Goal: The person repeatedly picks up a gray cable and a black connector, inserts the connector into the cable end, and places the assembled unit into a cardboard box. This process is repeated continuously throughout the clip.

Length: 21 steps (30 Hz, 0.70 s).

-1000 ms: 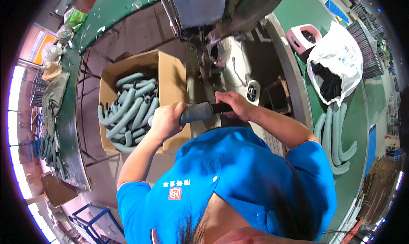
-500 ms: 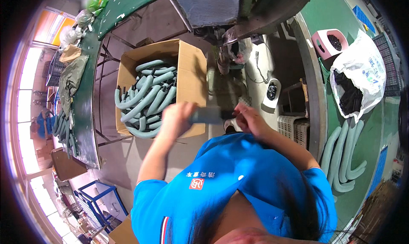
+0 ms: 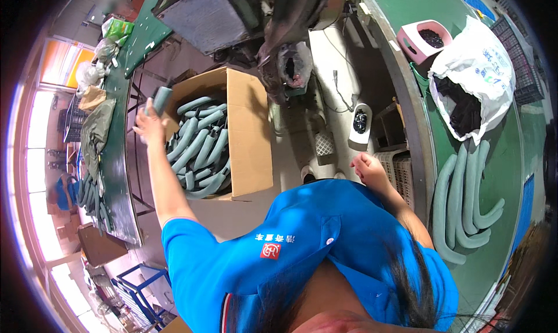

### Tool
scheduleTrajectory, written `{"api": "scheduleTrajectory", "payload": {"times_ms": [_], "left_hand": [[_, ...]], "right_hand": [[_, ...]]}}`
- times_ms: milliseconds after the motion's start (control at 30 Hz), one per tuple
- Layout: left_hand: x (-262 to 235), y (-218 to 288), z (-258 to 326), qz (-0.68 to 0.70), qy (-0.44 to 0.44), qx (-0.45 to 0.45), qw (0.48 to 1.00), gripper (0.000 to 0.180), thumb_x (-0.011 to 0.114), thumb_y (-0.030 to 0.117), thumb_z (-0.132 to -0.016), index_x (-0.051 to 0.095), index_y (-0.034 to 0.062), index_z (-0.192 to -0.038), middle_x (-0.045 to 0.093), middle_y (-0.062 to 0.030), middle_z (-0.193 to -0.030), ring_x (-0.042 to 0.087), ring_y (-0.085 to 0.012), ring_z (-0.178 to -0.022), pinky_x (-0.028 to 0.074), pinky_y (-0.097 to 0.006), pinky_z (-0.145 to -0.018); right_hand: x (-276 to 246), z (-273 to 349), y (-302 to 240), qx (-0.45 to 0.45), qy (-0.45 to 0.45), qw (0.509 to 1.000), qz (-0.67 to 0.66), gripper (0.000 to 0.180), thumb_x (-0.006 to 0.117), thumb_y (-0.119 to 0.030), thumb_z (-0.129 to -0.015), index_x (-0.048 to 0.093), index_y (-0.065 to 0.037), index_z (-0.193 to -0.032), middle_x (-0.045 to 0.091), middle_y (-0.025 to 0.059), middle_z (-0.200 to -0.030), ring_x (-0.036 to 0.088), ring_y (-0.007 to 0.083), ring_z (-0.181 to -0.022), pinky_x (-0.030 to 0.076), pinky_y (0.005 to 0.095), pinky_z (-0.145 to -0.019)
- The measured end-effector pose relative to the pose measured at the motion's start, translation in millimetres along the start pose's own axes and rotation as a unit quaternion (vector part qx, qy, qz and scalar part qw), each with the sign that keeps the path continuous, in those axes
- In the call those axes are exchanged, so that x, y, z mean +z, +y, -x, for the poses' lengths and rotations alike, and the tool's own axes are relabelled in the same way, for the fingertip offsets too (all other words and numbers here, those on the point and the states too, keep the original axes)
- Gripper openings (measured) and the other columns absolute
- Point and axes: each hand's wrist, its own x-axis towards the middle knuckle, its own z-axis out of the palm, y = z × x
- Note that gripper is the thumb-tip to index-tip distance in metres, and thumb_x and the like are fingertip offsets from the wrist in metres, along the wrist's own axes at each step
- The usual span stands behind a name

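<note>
My left hand [image 3: 150, 124] is stretched out at the left edge of the cardboard box [image 3: 251, 132]. Its thumb and a finger pinch a short grey-green foam tube [image 3: 163, 100] with a dark end; both are somewhat blurred. Inside the box lies a heap of similar curved foam tubes [image 3: 195, 147], several showing black ends. My right hand [image 3: 369, 170] hovers in front of my body on the right, its fingers curled in and nothing seen in them. Below it stands a plastic crate [image 3: 397, 173].
On the right green table [image 3: 505, 158] lie long bent tubes [image 3: 459, 211], a white sack [image 3: 482, 65] of black pieces and a pink container [image 3: 410, 42]. A white container [image 3: 359, 134] sits lower down. Machinery [image 3: 203, 22] stands ahead; another table [image 3: 119, 176] runs along the left.
My left hand has swung left and away from me with the foam tube, from in front of my body to the box's left edge. My right hand has come off the tube and drawn back right.
</note>
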Motion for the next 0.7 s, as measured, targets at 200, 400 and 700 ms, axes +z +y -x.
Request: {"api": "scheduleTrajectory", "payload": {"times_ms": [200,400,700], "left_hand": [[-6.6,171.2,51.2,0.380,-0.170,0.191,0.889,0.044,0.073,0.021,-0.068,0.059,0.0113,-0.108,0.059,-0.0131,-0.105,0.055,-0.0304,-0.101,0.046,-0.041,-0.085],[-72.7,292.7,153.6,0.414,-0.501,0.480,0.589,0.049,0.063,0.031,-0.081,0.053,0.0079,-0.123,0.060,-0.0137,-0.116,0.059,-0.0305,-0.101,0.047,-0.041,-0.087],[-137.0,304.4,162.1,0.329,-0.433,0.481,0.687,0.042,0.070,0.022,-0.077,0.056,0.0085,-0.114,0.062,-0.0107,-0.106,0.060,-0.0260,-0.097,0.048,-0.038,-0.081]], "right_hand": [[-60.2,43.2,27.1,-0.058,0.168,0.982,0.066,0.021,0.053,-0.022,-0.092,0.059,-0.004,-0.083,0.046,-0.0054,-0.064,0.038,0.0030,-0.057,0.031,0.0220,-0.050],[-135.9,122.9,23.9,-0.158,0.488,0.832,0.210,0.019,0.057,-0.018,-0.091,0.057,-0.001,-0.083,0.048,0.0002,-0.065,0.043,0.0081,-0.062,0.039,0.0251,-0.057],[-295.1,226.9,58.0,0.101,0.495,0.706,0.496,0.053,0.069,-0.031,-0.077,0.052,-0.003,-0.118,0.049,0.0194,-0.119,0.050,0.0355,-0.109,0.039,0.0409,-0.096]]}}
